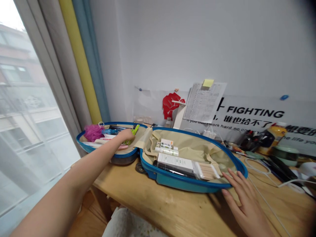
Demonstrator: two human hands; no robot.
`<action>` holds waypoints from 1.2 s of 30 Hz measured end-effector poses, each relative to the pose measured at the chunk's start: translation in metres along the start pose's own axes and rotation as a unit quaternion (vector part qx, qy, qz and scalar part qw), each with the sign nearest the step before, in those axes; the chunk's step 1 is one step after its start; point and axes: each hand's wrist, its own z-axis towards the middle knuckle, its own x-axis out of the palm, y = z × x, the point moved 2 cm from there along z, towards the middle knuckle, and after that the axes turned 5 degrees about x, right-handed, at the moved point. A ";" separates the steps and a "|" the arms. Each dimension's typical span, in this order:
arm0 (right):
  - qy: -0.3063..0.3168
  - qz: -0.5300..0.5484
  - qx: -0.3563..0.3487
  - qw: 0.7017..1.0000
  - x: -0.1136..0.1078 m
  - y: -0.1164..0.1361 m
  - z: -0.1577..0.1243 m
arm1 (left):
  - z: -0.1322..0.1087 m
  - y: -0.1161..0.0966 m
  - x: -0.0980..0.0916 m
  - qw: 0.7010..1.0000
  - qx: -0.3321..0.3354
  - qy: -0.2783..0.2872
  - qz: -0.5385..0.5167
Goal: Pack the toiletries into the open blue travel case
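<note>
Left hand (126, 135) stretches forward onto green object (135, 129), long axis from 1 to 7 o'clock; grip I cannot tell. Right hand (243, 200) lies open on blue suitcase (187, 184), holding nothing.

A wooden desk (160, 207) carries an open blue suitcase (182, 184) beneath the right hand (244, 200), with a white cable (261, 197) and green tub (284, 154) just beyond.
</note>
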 end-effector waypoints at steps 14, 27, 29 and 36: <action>0.011 0.006 0.017 1.000 0.001 0.000 -0.001 | -0.042 -0.097 -0.033 0.958 0.257 -0.049 -0.116; 0.018 -0.001 0.017 1.000 -0.001 0.000 -0.001 | -0.071 -0.170 0.022 0.888 0.452 0.085 0.015; 0.020 0.001 0.025 0.999 -0.001 0.000 -0.001 | -0.072 -0.171 0.026 0.885 0.456 0.086 0.017; 0.004 0.005 0.015 1.000 0.001 0.001 -0.001 | -0.070 -0.171 0.030 0.886 0.453 0.093 0.028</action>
